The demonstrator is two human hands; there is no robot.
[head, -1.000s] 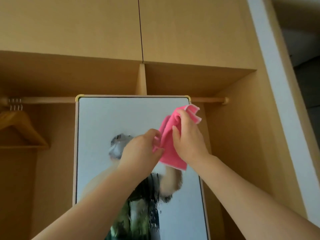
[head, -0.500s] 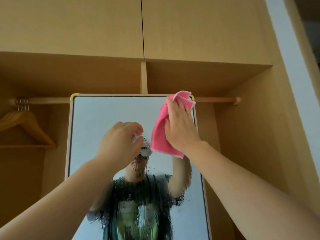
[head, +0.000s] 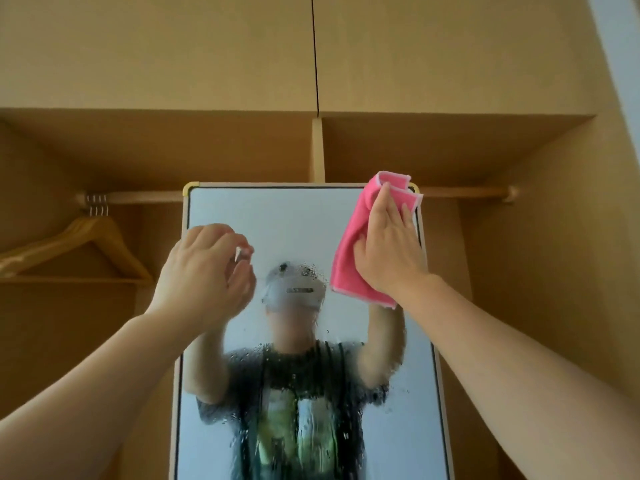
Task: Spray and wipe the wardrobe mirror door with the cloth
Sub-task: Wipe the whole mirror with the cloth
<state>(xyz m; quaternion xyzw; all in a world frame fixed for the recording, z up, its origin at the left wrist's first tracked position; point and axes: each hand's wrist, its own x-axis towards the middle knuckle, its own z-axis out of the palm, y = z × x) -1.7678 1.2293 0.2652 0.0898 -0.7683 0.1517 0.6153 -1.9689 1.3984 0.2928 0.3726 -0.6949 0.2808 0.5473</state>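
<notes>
Now right hand (head: 388,251) presses cloth (head: 349,251) (mirror (head: 277,220)).

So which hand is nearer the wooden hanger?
Left. The left hand is raised just right of the wooden hanger, at the mirror's left edge. The right hand presses the pink cloth at the far top corner.

Wooden wardrobe (head: 540,278), rail (head: 145,197) carrying wooden hangers (head: 86,244)

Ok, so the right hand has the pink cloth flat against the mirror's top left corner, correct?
Not quite: the head view shows the right hand pressing the pink cloth against the mirror's top right corner, not the left. The rest stands.
</notes>
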